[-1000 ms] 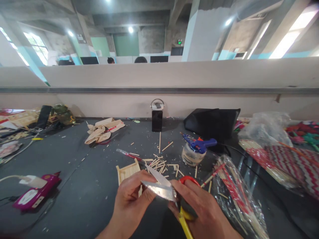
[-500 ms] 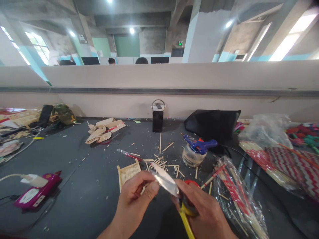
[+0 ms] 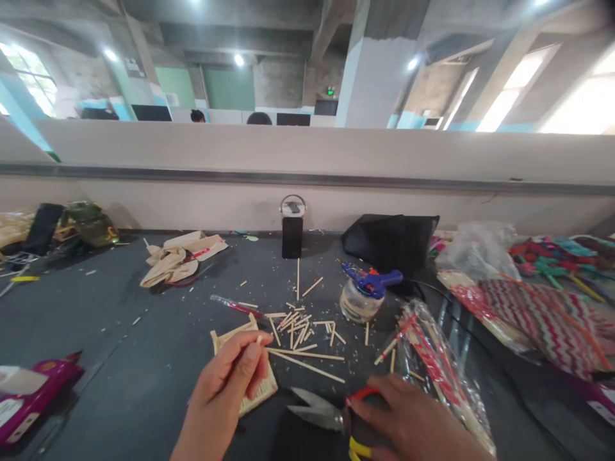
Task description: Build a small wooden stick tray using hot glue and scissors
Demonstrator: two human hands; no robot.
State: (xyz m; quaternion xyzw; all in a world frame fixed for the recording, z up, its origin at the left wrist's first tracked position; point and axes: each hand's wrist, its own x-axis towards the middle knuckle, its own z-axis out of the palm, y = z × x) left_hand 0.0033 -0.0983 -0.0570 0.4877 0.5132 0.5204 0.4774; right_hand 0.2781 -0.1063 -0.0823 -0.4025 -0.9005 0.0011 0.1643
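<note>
My left hand [image 3: 228, 387] is closed in a pinch, with the pale end of a small wooden stick [image 3: 259, 340] showing at its fingertips. Under and behind that hand lies a small panel of thin wooden sticks with a raised frame [image 3: 233, 333], partly covered. My right hand [image 3: 408, 422] is around the red and yellow handles of a pair of scissors [image 3: 319, 411], low over the dark table. The scissor blades stand apart and point left, with nothing between them. Several cut sticks [image 3: 298, 326] lie in a loose pile beyond my hands.
A glue gun [image 3: 375, 280] rests on a clear jar [image 3: 360, 306]. At right lie plastic-wrapped sticks [image 3: 444, 362] and a black bag [image 3: 391, 240]. A phone [image 3: 292, 237] stands at the back, crumpled cloth [image 3: 180, 257] left of it. A magenta power strip [image 3: 45, 400] sits far left.
My right hand has lowered the scissors away from my left fingertips, and their blades have spread apart. My left hand has shifted left in the view, which has turned slightly right.
</note>
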